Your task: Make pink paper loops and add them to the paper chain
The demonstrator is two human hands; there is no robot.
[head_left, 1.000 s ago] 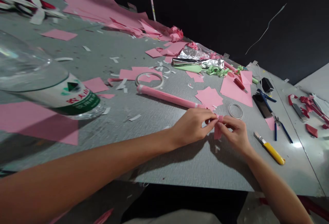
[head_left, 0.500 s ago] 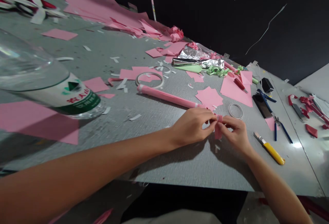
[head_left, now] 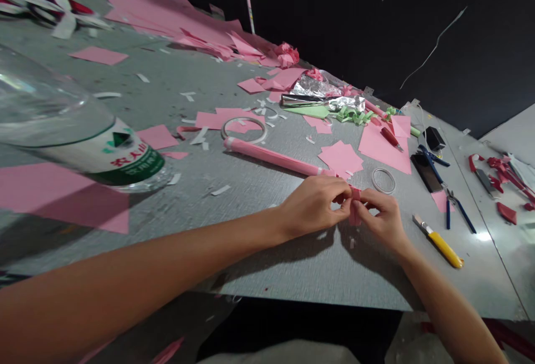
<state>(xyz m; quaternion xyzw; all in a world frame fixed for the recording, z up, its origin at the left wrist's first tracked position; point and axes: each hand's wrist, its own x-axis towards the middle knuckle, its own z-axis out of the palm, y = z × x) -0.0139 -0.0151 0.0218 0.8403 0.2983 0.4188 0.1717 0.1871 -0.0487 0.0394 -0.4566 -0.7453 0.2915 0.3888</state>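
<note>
Between my two hands is a small pink paper strip [head_left: 355, 216], its lower end hanging below my fingers. My left hand [head_left: 315, 205] pinches it from the left, thumb and fingertips closed. From the other side my right hand [head_left: 382, 213] has thumb and forefinger closed on the same strip. Just beyond my left hand lies a long pink paper roll [head_left: 273, 159], its near end close to my fingertips. A stack of pink paper squares [head_left: 340, 158] and a roll of white tape [head_left: 383, 180] rest behind my hands.
A large water bottle [head_left: 129, 155] lies at the left. To the right are a yellow utility knife [head_left: 445, 248], blue-handled pliers [head_left: 460, 213] and a phone [head_left: 426, 171]. Foil [head_left: 317, 86], green paper curls [head_left: 353, 115] and pink sheets [head_left: 167, 13] line the table's back edge.
My fingers have shifted slightly on the pink paper strip, and my left fingertips sit a little closer to my right ones. Everything on the table stays in place.
</note>
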